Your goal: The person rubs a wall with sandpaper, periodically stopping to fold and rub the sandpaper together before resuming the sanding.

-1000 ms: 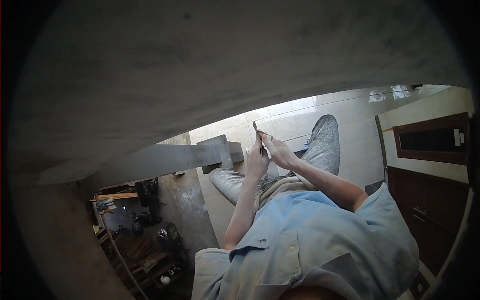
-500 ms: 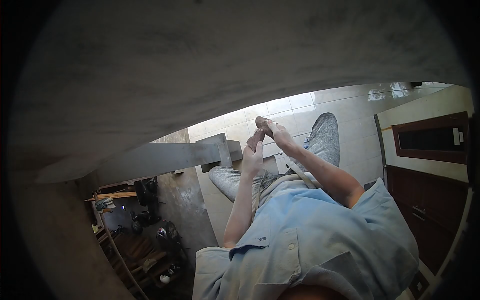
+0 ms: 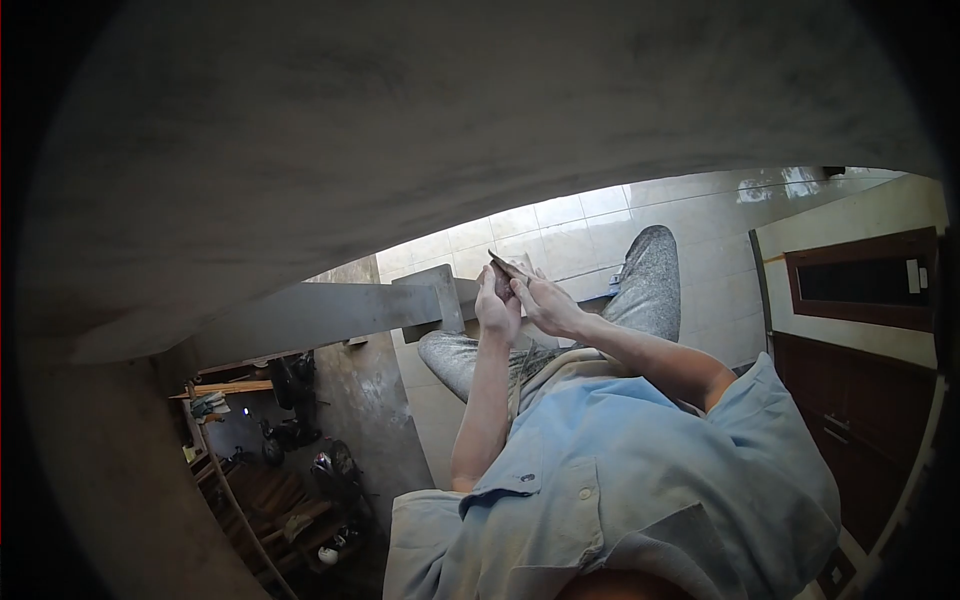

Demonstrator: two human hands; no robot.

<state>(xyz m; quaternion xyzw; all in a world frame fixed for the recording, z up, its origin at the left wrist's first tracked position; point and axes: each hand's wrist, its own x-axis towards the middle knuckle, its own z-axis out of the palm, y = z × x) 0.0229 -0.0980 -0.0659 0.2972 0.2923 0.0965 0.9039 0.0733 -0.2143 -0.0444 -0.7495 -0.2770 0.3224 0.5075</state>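
My left hand (image 3: 497, 312) is cupped around a small brown piece (image 3: 501, 284), mostly hidden by the fingers. Close beside it, my right hand (image 3: 550, 305) grips a thin, flat brown piece (image 3: 510, 266) whose dark edge points up and to the left. The two hands meet in front of my lap, and their pieces overlap in this view. A pale dust seems to coat both hands. What the brown pieces are made of, I cannot tell.
A large grey surface (image 3: 480, 110) fills the top of the view. Left of my knees is a grey beam with a block end (image 3: 430, 300). Pale floor tiles (image 3: 700, 220) lie beyond my legs. Motorbikes (image 3: 335, 465) and wood planks (image 3: 265, 500) stand lower left; brown doors (image 3: 840, 420) right.
Both hands have drawn together and slightly down toward my lap. My right hand and its piece have turned, so the piece now shows its thin edge beside the left hand's piece.
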